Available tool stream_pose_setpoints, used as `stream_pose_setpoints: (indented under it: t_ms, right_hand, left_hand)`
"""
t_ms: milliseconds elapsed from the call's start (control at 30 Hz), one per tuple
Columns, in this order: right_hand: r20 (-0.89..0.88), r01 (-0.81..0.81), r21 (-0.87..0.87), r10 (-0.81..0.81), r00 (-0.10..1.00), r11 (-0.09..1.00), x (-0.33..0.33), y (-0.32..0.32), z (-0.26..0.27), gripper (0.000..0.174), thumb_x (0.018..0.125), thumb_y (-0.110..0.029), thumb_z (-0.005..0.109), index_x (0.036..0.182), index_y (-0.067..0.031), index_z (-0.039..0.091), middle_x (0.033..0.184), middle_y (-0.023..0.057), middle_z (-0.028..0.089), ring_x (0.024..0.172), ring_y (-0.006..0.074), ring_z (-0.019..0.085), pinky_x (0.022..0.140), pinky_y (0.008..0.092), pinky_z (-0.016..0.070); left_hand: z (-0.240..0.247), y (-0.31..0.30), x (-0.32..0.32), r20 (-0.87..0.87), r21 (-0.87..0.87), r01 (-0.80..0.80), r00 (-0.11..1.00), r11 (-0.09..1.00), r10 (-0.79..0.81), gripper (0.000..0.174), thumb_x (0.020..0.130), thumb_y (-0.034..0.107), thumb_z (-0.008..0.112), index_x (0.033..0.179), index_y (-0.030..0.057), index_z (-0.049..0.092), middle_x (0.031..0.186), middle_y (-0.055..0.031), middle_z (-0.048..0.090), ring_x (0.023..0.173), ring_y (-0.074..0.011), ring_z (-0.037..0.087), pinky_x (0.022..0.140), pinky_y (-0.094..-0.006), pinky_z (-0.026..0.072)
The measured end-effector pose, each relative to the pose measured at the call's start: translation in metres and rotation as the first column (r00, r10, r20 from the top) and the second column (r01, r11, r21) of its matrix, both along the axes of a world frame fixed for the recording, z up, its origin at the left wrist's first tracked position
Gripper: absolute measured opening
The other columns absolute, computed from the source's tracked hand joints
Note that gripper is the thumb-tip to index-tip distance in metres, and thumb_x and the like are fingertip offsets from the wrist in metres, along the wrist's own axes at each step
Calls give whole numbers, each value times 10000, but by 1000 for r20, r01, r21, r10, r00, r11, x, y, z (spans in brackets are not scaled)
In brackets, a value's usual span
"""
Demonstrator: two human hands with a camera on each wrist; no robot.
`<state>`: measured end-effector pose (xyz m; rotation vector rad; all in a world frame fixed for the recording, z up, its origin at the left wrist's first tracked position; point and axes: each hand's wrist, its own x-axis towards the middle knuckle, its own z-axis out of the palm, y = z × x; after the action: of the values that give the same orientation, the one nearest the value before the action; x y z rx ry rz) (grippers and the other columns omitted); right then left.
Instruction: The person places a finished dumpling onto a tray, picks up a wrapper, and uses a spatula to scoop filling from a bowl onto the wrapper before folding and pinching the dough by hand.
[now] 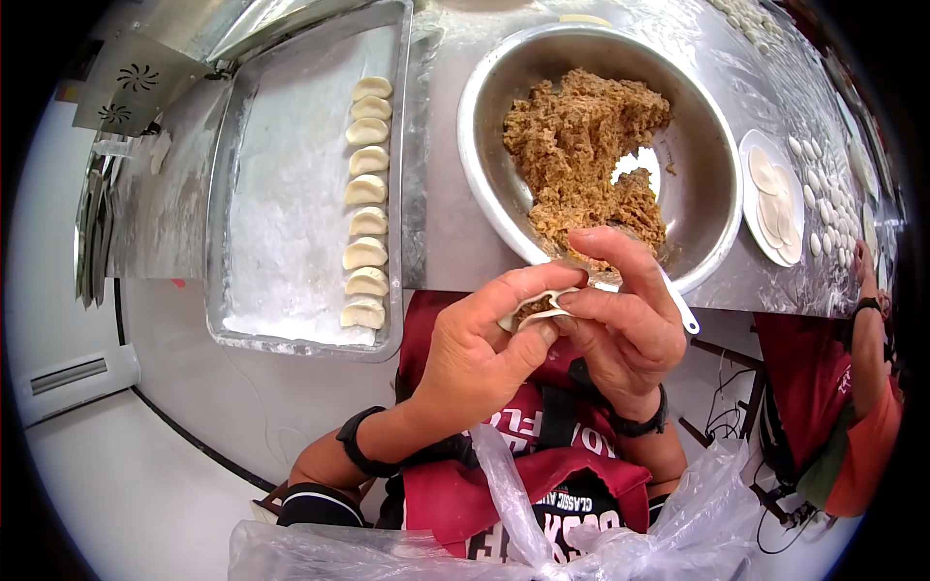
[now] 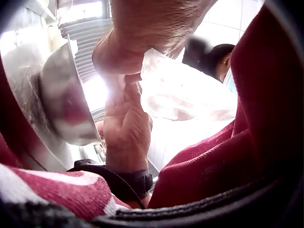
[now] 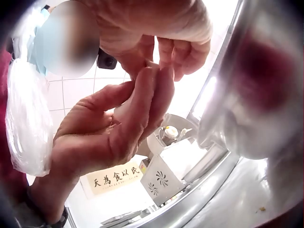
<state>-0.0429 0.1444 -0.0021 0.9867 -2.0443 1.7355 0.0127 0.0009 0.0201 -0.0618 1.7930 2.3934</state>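
Note:
A dumpling (image 1: 535, 308), its pale wrapper folded round brown filling, is held between both hands just in front of the bowl's near rim. Filling shows through the gap in its edge. The left hand (image 1: 484, 334) pinches the left side with thumb and index finger. On the other side, the right hand (image 1: 625, 324) pinches the wrapper edge with thumb and fingertips. In the right wrist view, the left hand (image 3: 114, 128) meets the right hand (image 3: 156, 28) at the fingertips, which mostly hide the dumpling. The left wrist view shows the right hand (image 2: 127, 128) beyond the left hand (image 2: 147, 33).
A steel bowl (image 1: 477, 145) holds meat filling (image 1: 581, 126); a white handle (image 1: 686, 315) projects past its rim. Left of it, a floured tray (image 1: 286, 194) carries a column of folded dumplings (image 1: 366, 187). Wrappers (image 1: 775, 203) lie on a plate at right, near small dough pieces (image 1: 821, 198) and another person's arm (image 1: 872, 334).

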Motion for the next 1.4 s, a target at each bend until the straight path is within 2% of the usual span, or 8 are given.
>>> stream_pose_setpoints:
  t_ms: [67,167,267,567,700,800,1000,1400]
  right_hand:
    - [-12,-12,26,12,1000,1000,-1,1,1,210,635,-30,712,827,-9,630,1089,187,556,990,295,550,815,347,448]
    - [-57,-13,94,18,998,995,-2,5,4,223,630,-31,713,837,-9,632,1088,185,556,991,293,549,813,344,447]
    - [114,-8,-47,14,993,999,1,-1,6,235,628,-30,713,848,-9,631,1082,181,557,983,293,548,807,342,445]
    - [-14,-98,-15,98,995,995,-3,3,-4,231,632,-37,715,843,-10,626,1091,181,556,994,293,544,800,349,446]
    - [17,8,30,-8,1000,1000,2,-1,3,203,638,-40,714,819,-13,625,1091,172,560,994,298,543,812,363,440]
    - [34,-8,-12,8,999,1000,0,-3,-2,190,644,-43,710,812,-13,625,1088,171,563,995,302,543,818,370,437]
    - [-30,-41,43,42,999,998,-3,1,-5,188,641,-34,703,807,-6,618,1085,175,564,993,302,544,814,367,440]
    - [64,-101,22,99,993,995,-1,3,-3,210,629,-41,709,815,-12,616,1095,177,558,995,297,547,815,351,442]
  left_hand:
    - [-6,1,0,-128,-130,-5,992,991,-12,341,845,-42,501,1184,-44,460,1141,-124,538,1058,-157,520,907,-280,427]
    - [-1,-3,1,-4,-7,64,998,998,-64,373,840,-58,499,1208,-42,438,1157,-122,520,1079,-164,504,924,-285,415]
    - [-2,0,1,-43,14,56,998,998,-56,439,813,-88,449,1245,-31,406,1163,-97,505,1057,-121,493,887,-237,407]
    - [1,-1,-5,45,70,71,996,995,-74,423,836,-22,523,1238,-43,393,1176,-131,503,1120,-182,478,946,-297,394]
    - [-17,-2,-2,57,317,-4,998,949,-15,401,841,7,547,1214,-43,410,1182,-140,505,1099,-190,500,927,-301,421]
    - [-12,-1,-2,71,288,-7,997,958,-14,387,850,-13,517,1219,-50,405,1176,-137,506,1078,-177,510,914,-286,425]
    - [-8,1,2,10,-149,91,996,985,-90,394,841,-83,452,1230,-62,396,1164,-121,502,1079,-157,494,916,-268,410]
    - [-9,1,-2,11,-70,75,997,995,-75,446,802,-74,445,1245,-34,407,1136,-98,536,1016,-130,528,853,-233,432]
